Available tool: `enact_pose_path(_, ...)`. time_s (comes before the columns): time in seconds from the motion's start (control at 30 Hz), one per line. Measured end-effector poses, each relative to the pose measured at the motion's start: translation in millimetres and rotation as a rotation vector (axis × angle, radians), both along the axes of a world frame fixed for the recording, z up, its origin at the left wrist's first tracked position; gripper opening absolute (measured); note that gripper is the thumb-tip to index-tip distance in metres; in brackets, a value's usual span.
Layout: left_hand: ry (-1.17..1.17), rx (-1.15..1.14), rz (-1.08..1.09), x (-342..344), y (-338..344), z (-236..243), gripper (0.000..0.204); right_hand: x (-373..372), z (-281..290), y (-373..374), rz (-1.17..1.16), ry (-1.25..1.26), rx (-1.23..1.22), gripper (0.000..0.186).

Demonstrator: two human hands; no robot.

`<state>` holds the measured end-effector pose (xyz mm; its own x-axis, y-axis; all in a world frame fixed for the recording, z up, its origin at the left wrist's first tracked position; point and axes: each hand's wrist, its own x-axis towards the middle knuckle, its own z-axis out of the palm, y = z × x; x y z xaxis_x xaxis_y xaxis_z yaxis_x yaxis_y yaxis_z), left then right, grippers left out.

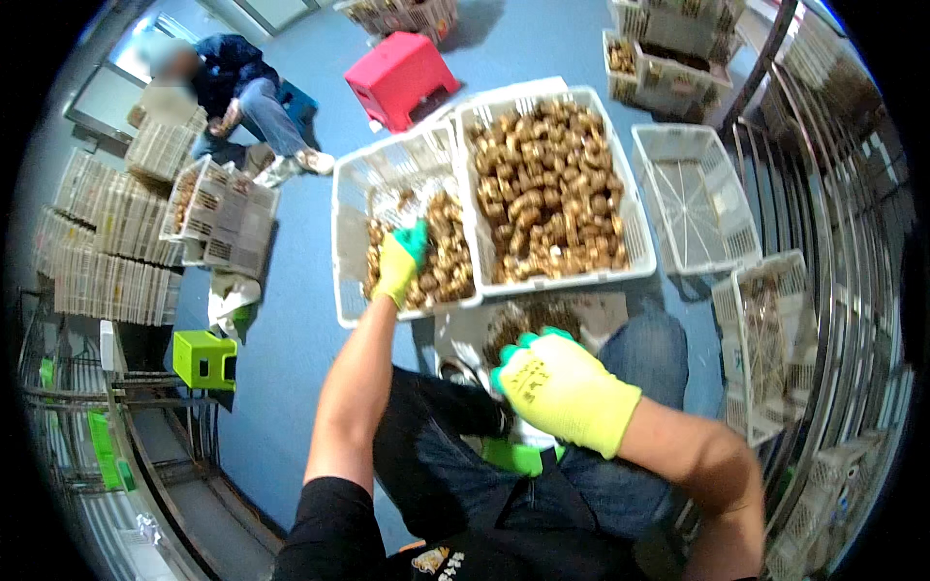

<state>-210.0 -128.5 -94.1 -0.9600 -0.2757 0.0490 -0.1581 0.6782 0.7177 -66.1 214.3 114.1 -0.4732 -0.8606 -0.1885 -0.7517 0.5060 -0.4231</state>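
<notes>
My left hand (399, 259), in a yellow glove with green fingertips, reaches into a white plastic basket (351, 208) over a layer of brown mushrooms (448, 254). Its fingers are bunched together among the mushrooms; what they hold, if anything, is hidden. Above my lap, my right hand (560, 387) wears a matching glove, its fingers curled inward. Whatever lies within that grip does not show. Touching the first basket on its right is a second white basket (635, 228), filled with larger-looking brown mushrooms (547, 184). Dark trimmings (542, 318) lie in a heap beyond my right hand.
A pink stool (399, 77) stands behind the baskets, a green stool (203, 360) at the left. White crates (693, 198) and a metal rack (823, 290) line the right side. Another person (247, 92) sits far left beside stacked crates (116, 261).
</notes>
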Motion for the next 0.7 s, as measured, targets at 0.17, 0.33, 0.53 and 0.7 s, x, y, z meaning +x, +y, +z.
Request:
enact_pose_path(0.17,0.247,-0.047,-0.370,-17,84,34,0.026,-1,-147,0,-0.180,-0.176,-0.087,0.021)
enact_pose_path(0.33,0.226,-0.562,-0.568,-50,136,21,0.038,-9,-182,-4,-0.166,-0.246,-0.068,0.025)
enact_pose_path(0.53,-0.271,-0.739,-0.371,-90,181,-40,0.039,-5,-167,-16,-0.205,-0.250,-0.040,0.021)
enact_pose_path(0.7,-0.269,-0.546,-0.214,-97,192,-72,0.035,-16,-158,-7,-0.229,-0.240,-0.056,0.021)
